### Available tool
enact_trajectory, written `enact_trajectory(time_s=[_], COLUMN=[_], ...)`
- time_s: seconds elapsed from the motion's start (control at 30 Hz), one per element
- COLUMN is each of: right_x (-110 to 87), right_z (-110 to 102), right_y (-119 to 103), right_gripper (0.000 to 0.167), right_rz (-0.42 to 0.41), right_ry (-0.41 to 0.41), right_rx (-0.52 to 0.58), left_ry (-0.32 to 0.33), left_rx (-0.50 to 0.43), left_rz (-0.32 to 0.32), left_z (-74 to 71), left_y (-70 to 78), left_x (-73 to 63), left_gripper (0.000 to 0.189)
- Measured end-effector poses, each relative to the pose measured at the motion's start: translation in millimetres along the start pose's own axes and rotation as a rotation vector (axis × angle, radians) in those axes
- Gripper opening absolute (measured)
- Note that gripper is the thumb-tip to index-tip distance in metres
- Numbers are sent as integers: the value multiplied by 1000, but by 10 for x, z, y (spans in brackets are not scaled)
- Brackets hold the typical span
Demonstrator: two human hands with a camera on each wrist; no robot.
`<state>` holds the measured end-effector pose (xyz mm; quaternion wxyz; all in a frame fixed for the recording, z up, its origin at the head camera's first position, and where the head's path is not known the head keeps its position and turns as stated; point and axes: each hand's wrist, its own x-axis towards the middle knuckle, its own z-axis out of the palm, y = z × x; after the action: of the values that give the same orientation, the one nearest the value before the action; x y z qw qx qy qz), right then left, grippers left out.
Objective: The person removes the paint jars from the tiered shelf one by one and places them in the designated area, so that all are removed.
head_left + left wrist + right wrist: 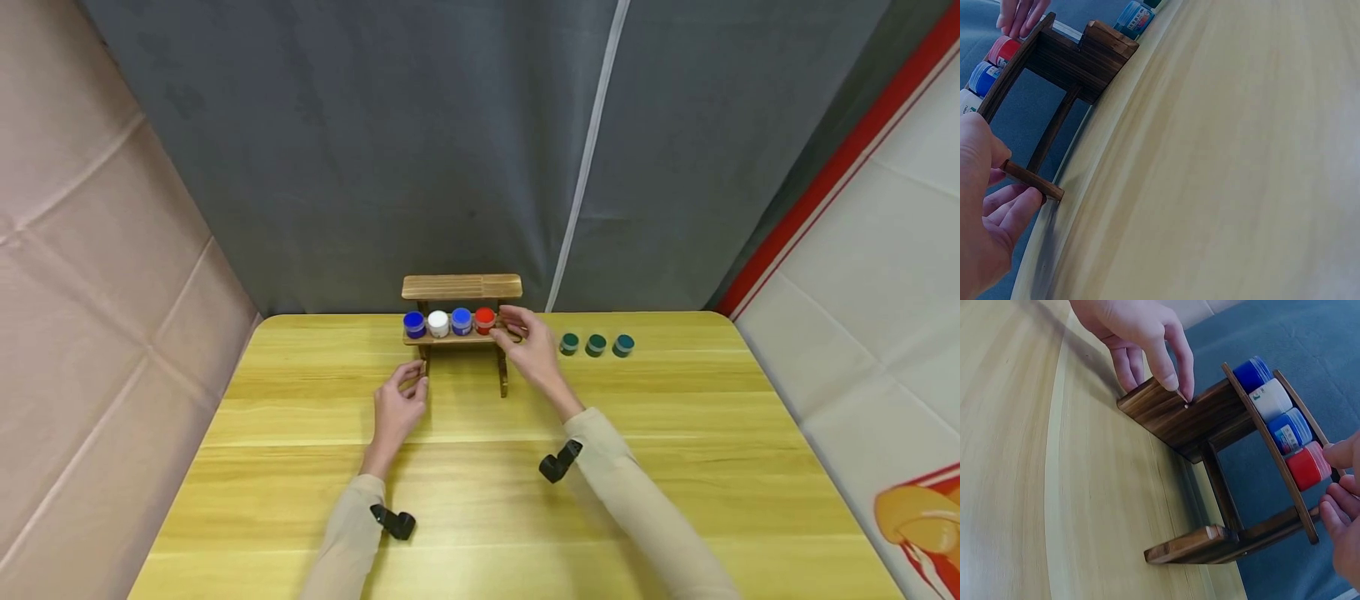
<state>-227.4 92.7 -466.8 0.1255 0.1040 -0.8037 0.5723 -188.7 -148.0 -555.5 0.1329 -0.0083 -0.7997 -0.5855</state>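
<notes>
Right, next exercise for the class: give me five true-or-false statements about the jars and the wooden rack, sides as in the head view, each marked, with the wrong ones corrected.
1. Four jars stand in a row on the rack's lower shelf. True.
2. The red jar is at the row's left end. False: it is at the right end, beside the right grip.
3. The white jar stands between two blue jars. True.
4. The left grip holds the white jar. False: it holds the rack's left leg.
5. Three greenish jars stand on the table, right of the rack. True.
</notes>
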Motion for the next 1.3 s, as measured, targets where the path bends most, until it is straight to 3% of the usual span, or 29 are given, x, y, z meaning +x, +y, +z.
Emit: enact_trajectory(time_s=[0.77, 1.3], right_x=[118, 112], right_z=[257, 204], right_y=[-62, -31], right_gripper=[46, 42], right_rz=[36, 34], right_ry=[-20, 40], right_rx=[-2, 6], left_ry=[4, -1], left_rx=[11, 16], left_rz=[2, -13], left_z=[6, -3], left_y=[-13, 4], left_x=[-1, -6], left_gripper=[31, 31])
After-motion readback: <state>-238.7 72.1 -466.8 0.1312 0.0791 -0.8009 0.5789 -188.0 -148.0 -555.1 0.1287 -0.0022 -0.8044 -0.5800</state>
